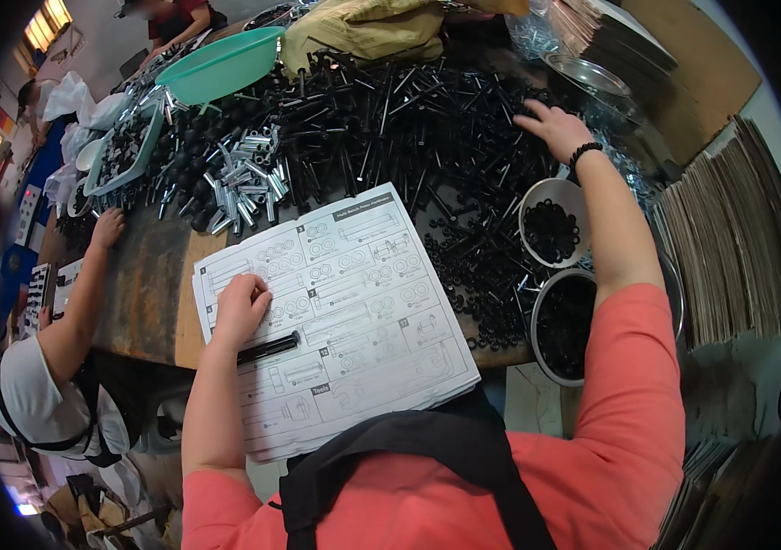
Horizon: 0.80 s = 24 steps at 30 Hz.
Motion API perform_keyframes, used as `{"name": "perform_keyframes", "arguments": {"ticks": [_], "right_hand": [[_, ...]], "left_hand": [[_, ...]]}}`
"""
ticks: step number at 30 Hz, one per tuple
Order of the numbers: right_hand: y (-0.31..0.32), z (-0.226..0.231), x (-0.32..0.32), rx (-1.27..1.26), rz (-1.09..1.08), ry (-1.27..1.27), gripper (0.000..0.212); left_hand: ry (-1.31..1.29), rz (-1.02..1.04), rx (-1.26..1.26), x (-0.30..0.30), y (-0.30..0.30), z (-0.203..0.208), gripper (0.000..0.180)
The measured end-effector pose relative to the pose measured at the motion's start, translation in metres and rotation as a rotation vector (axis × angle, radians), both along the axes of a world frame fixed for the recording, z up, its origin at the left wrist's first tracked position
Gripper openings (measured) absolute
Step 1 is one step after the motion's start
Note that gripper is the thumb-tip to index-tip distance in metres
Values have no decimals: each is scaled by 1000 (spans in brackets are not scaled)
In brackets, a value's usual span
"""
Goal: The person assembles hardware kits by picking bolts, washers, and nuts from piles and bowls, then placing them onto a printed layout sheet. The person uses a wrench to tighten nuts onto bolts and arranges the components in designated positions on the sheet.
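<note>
A stack of printed sheets (376, 362) with line drawings of bolts, nuts and washers lies before me on the table edge. My left hand (242, 307) rests on its left part with fingers curled; whatever they may hold is hidden. Just below that hand, a few long black bolts (269, 348) lie side by side on the paper. My right hand (553, 131) is stretched to the far right, fingers apart, over the edge of a big heap of black bolts (409, 110). Nothing shows in its grasp.
Two bowls of black parts, a white bowl (526, 220) and a metal-rimmed bowl (539, 339), stand by my right arm. Silver sleeves (248, 179), a green basin (221, 69) and a yellow sack (363, 37) lie beyond. Cardboard stacks (729, 238) rise at right. A co-worker's arm (79, 284) reaches in at left.
</note>
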State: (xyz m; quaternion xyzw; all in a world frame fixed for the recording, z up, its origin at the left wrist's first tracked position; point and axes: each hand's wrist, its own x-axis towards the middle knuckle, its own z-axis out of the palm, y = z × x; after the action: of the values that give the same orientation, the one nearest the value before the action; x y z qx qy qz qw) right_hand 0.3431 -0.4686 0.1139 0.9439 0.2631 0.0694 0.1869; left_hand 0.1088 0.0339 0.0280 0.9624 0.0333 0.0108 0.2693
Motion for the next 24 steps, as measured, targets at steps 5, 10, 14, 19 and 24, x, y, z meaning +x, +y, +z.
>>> {"name": "perform_keyframes", "arguments": {"ticks": [5,10,14,19,24], "right_hand": [[-12,-3,14,-235,155,-78,53],[-11,-10,15,-248,155,-55,37],[-14,-11,17,-223,206,-17,30],[-16,-18,19,-196,200,-6,27],[-11,-6,17,-149,119,-23,25]], "left_hand": [[-22,15,-11,-1,-1,-1,12],[-31,7,-24,-1,-3,0,13],[-58,-22,20,0,1,-4,13],[-44,8,-4,-1,-1,-3,13],[-22,6,24,-1,2,-5,12]]}}
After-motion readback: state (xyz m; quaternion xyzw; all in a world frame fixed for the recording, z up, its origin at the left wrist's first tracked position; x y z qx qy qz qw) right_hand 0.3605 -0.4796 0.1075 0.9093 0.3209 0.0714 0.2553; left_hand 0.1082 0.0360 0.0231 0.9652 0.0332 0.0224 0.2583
